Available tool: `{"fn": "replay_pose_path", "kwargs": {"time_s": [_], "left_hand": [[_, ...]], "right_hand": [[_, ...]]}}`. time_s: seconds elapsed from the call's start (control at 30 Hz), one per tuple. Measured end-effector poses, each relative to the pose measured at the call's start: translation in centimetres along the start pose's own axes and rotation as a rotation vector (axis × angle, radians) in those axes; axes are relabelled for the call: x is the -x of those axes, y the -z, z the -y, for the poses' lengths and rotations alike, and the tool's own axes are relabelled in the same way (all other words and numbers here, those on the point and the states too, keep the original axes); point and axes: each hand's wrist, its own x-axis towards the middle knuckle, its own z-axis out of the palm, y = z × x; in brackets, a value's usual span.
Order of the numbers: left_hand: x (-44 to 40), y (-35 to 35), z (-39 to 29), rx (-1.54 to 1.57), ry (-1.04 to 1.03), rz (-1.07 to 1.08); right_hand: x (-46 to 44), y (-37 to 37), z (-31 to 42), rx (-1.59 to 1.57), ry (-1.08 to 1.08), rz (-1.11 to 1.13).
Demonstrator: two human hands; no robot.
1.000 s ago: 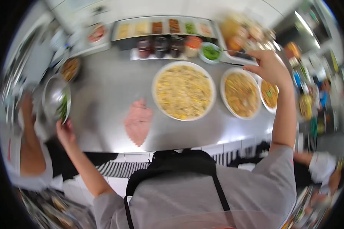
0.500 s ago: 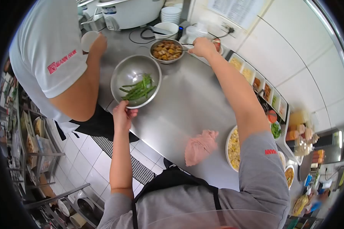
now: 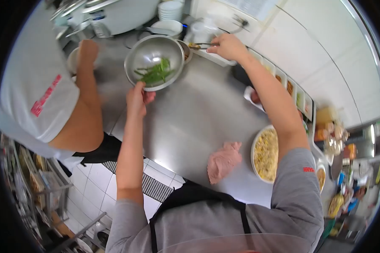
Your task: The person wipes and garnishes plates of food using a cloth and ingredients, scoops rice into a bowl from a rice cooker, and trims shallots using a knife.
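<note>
My left hand point(image 3: 140, 98) is closed on the near rim of a shiny metal mixing bowl point(image 3: 145, 49), which is tilted with long green vegetables point(image 3: 156, 72) in its lower side. Higher up, my right hand point(image 3: 229, 47) pinches slim tongs point(image 3: 207, 44), and a small brown-yellow food piece point(image 3: 194, 45) is at their tips. Those tips hover over a smaller metal bowl point(image 3: 189, 57) of brown chunks, mostly hidden behind the mixing bowl. Nearer my body, a crumpled pink cloth point(image 3: 224, 162) lies on the steel counter point(image 3: 181, 122).
To my left a co-worker's hand point(image 3: 88, 51) holds a white bowl point(image 3: 73, 60). A white oval dish point(image 3: 266, 154) of yellow food is by my right elbow. White food containers point(image 3: 299, 98) line the wall; a large cooker point(image 3: 114, 19) and stacked bowls point(image 3: 170, 10) stand behind.
The mixing bowl has moved up and right, now covering much of the smaller bowl. My right hand has risen with the tongs, which now have food at their tips.
</note>
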Motion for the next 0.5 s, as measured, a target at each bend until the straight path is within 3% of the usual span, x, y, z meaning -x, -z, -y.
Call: {"fn": "replay_pose_path", "kwargs": {"time_s": [0.07,0.13,0.2,0.3,0.33,0.4,0.5], "left_hand": [[-3.7,-1.5,1.1,-0.015,0.004,0.111],[-6.5,-3.6,1.8,-0.097,0.009,0.102],[-9.9,-3.9,3.8,-0.011,0.025,0.099],[-14.7,-2.3,5.3,0.114,0.024,0.313],[-13.4,-2.4,3.7,0.004,0.107,0.330],[-12.9,-2.4,3.9,-0.013,0.090,0.193],[-9.2,-3.1,3.9,0.021,0.120,0.038]], "right_hand": [[6.2,3.8,-0.8,-0.194,0.007,-0.056],[13.0,6.9,-2.7,-0.226,-0.281,-0.012],[21.4,8.7,-6.8,-0.154,-0.391,-0.078],[34.9,13.1,-11.0,-0.107,-0.634,-0.114],[39.7,13.9,-12.5,-0.132,-0.716,-0.112],[46.4,15.6,-10.0,0.113,-1.020,-0.083],[56.2,13.7,-11.0,0.166,-1.229,0.058]]}}
